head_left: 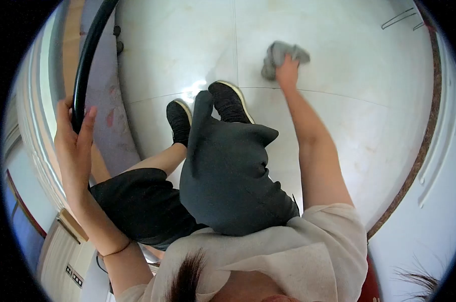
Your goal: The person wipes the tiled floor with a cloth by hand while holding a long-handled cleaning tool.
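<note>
Wiping seems to be in hand, the bunched grey cloth (275,56) being held against the tiled floor (346,55) by the closed grip of the right hand (287,74) while a black bar (85,65) is clasped by the left hand (73,143), and steady pressure seems called for next

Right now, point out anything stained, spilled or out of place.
Reddish patches mark the lavender fabric left of the black shoes; they look odd against its plain colour, though I can't tell stain from print. No clear spill shows around the grey cloth.
</note>
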`<action>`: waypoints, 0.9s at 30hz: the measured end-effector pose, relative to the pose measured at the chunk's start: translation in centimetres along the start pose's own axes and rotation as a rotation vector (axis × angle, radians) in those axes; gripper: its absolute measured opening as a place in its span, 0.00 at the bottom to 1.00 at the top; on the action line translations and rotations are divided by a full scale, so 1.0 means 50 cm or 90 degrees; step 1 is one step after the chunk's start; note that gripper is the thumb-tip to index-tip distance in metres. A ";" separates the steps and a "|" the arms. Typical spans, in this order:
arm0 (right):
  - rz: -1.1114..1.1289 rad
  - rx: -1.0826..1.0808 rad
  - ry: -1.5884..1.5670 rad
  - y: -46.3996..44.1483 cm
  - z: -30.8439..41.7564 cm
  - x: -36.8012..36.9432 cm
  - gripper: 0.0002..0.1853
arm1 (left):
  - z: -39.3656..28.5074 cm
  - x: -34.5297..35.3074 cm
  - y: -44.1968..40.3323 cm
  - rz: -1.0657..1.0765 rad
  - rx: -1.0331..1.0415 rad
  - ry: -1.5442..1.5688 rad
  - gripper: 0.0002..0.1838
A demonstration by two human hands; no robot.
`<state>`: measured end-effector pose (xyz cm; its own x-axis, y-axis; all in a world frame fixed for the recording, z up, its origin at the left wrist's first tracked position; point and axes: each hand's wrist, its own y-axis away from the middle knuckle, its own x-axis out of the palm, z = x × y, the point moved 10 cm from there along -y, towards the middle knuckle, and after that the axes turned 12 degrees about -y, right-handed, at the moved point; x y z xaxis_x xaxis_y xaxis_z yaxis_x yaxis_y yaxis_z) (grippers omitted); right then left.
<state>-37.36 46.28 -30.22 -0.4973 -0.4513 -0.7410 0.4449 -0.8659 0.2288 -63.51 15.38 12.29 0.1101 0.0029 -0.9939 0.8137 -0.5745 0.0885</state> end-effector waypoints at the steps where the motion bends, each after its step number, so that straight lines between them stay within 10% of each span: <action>1: -0.038 -0.012 -0.001 -0.071 0.021 -0.003 0.28 | 0.005 -0.002 -0.002 0.002 -0.004 0.013 0.12; 7: -0.094 -0.191 -0.078 -0.066 0.188 -0.104 0.33 | 0.060 -0.009 -0.007 -0.032 -0.056 -0.006 0.12; 16: 0.231 -0.160 0.060 0.429 -0.064 0.023 0.29 | 0.046 0.021 -0.021 -0.001 -0.040 -0.032 0.11; 27: -0.083 -0.041 -0.129 0.064 0.078 -0.069 0.30 | 0.015 -0.011 -0.032 -0.032 0.004 -0.015 0.12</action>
<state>-37.12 44.22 -24.49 -0.6896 -0.3769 -0.6185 0.4110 -0.9068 0.0943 -65.32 15.70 12.65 0.0555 0.0124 -0.9984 0.8139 -0.5797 0.0381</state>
